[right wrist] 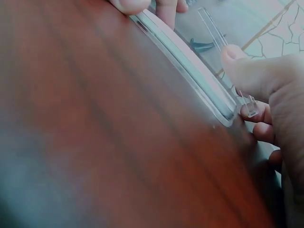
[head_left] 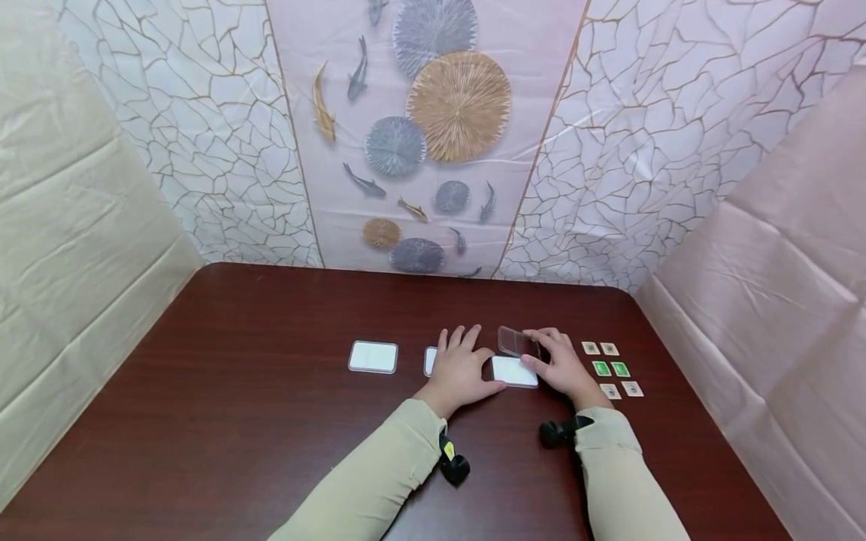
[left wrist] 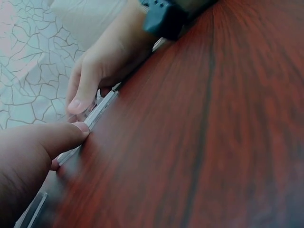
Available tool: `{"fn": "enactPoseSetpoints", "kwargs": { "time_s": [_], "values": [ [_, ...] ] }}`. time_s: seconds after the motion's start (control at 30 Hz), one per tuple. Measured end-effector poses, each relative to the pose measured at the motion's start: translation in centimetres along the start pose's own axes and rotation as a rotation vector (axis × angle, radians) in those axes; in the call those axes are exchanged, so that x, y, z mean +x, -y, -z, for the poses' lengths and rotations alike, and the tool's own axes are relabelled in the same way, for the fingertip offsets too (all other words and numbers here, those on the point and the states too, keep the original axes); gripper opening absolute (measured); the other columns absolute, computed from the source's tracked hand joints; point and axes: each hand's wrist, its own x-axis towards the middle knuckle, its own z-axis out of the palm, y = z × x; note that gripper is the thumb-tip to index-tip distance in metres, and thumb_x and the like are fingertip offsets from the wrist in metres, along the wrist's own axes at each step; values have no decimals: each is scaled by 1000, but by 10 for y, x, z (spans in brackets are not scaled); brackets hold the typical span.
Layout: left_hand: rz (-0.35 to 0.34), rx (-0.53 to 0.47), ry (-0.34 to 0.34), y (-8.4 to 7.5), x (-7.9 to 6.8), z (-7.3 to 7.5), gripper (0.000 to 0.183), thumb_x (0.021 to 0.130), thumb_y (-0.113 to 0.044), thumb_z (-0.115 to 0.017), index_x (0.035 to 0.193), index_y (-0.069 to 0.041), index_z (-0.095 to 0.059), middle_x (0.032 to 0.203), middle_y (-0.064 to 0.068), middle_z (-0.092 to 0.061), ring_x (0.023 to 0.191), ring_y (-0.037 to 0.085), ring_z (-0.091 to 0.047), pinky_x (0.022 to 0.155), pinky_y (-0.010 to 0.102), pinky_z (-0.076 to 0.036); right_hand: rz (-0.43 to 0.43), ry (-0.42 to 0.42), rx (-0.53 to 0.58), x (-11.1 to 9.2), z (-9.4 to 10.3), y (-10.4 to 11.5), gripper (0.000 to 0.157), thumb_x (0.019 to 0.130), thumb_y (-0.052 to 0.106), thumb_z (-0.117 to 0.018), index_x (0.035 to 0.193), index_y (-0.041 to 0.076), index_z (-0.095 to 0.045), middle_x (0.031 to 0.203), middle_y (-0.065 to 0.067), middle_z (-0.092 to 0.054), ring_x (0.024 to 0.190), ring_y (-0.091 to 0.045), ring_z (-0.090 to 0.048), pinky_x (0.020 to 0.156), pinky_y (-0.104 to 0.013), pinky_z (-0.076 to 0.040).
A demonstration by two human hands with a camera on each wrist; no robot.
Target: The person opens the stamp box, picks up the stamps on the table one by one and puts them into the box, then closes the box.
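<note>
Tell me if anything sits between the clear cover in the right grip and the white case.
No separate object shows between the clear cover and the white case; only the thumb of the right grip overlaps the case's far right corner in the head view.

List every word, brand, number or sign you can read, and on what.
No readable text in any view.
Pale squares: marks too small to read.
Green squares: marks too small to read.
Yellow wrist tag: too small to read.
Held box, clear lid: no lettering visible.
</note>
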Motion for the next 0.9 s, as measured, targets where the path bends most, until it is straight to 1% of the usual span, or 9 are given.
{"fn": "enactPoseSetpoints", "kwargs": {
  "time_s": [0.13,0.3,0.47,0.63,0.9],
  "values": [
    [6,-5,-1,1,1,-1,63,84,-74,-61,130,-32,-68,161,6,-35,148,35,-28,120,60,-14,-41,8,-30,11,-2,-3,54,95,30,-70,142,8,-56,134,-21,-50,123,-40,-39,101,-61,-36],
    [15,-2,-10,2,2,-2,62,83,-74,-62,130,-33,-68,161,7,-35,148,36,-27,120,60,-15,-61,21,-68,25,-3,-2,57,96,34,-68,145,8,-54,137,-21,-47,125,-42,-38,101,-62,-36],
    [15,2,-9,1,1,-1,62,84,-74,-61,129,-33,-68,160,9,-34,147,36,-28,119,60,-17,-90,50,-95,34,-3,-2,59,97,36,-67,148,11,-50,142,-20,-44,128,-42,-35,103,-64,-33],
    [24,3,-2,2,1,0,61,84,-75,-60,128,-34,-68,160,9,-34,147,36,-29,119,60,-18,-74,77,-155,39,-4,0,58,98,33,-66,149,11,-49,141,-22,-42,128,-44,-34,104,-64,-31],
    [30,-1,0,3,0,-3,62,84,-75,-59,129,-34,-67,158,9,-37,146,35,-30,119,60,-19,-65,86,-187,41,-6,0,56,99,31,-63,149,9,-49,144,-23,-38,129,-44,-32,105,-63,-29]
  ]
}}
